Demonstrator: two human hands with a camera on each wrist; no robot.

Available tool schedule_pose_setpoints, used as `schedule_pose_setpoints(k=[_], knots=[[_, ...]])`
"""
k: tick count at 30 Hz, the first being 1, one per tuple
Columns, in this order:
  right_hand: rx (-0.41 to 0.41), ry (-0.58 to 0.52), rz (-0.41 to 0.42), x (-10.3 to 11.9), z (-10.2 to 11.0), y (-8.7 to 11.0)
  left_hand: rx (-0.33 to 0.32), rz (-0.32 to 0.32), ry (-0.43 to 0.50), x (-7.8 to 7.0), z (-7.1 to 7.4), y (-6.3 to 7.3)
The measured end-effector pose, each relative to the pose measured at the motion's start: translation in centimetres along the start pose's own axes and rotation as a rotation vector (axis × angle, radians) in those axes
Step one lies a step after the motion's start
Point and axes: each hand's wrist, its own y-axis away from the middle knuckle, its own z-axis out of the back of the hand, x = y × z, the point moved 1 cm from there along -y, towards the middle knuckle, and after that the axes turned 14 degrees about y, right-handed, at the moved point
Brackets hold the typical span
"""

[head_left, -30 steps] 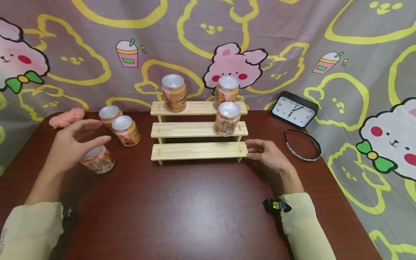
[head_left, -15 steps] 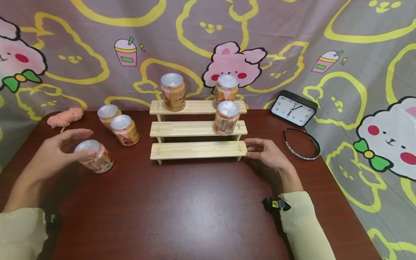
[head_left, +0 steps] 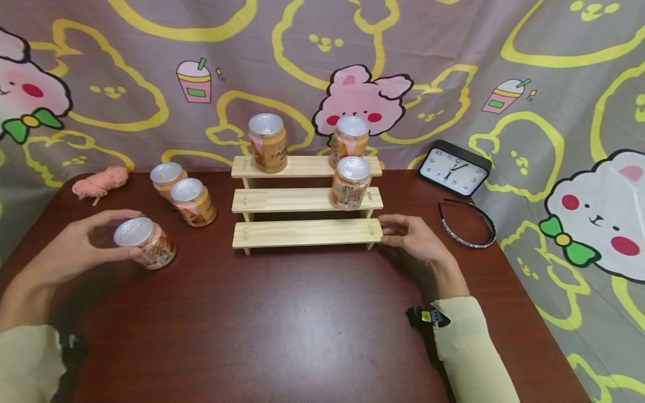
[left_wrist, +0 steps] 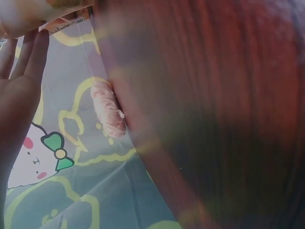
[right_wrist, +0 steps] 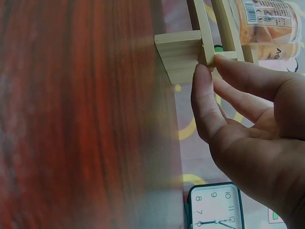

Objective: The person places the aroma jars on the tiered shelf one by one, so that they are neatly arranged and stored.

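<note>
Front-left can [head_left: 157,247]: the left hand [head_left: 73,246] has closed in on it since the earlier frame; the can sits in the same spot on the table [head_left: 282,330], beside the rack [head_left: 307,232].
Left hand: bent part-way round the can in a loose pinch, thumb on the near side, fingers beyond, palm apart.
Better grip: I would set thumb and fingers level on opposite sides and firm up before lifting, to avoid twisting.
Rack end: the right hand [head_left: 415,238] pinches the lowest step's right tip; light, steady pressure should be enough.
Rack cans: top-left can [head_left: 268,146], top-right can [head_left: 347,146], middle-step can [head_left: 350,189].
Neighbours: two more, nearer can [head_left: 195,208] and farther can [head_left: 166,178], then yarn [head_left: 101,182].
Right side: clock [head_left: 456,168], headband [head_left: 473,245].
Hard to see: far fingertips' contact; the left wrist view crops the can and is hazy.
</note>
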Motion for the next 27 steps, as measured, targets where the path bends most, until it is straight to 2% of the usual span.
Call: schedule_pose_setpoints(k=[11,16,22,27], knots=[[-0.001,-0.003,-0.004,0.0,0.0,0.0,-0.01,-0.042,0.115,-0.2,0.1,0.0],[0.001,-0.004,-0.001,0.1,0.1,0.0,-0.044,-0.05,0.09,-0.6,0.1,0.0],[0.001,-0.01,-0.008,0.0,0.1,-0.1,-0.116,-0.037,0.032,-1.3,-0.2,-0.1],[0.002,-0.012,-0.01,-0.1,0.1,-0.1,-0.191,-0.069,-0.006,-1.8,-0.3,-0.1]])
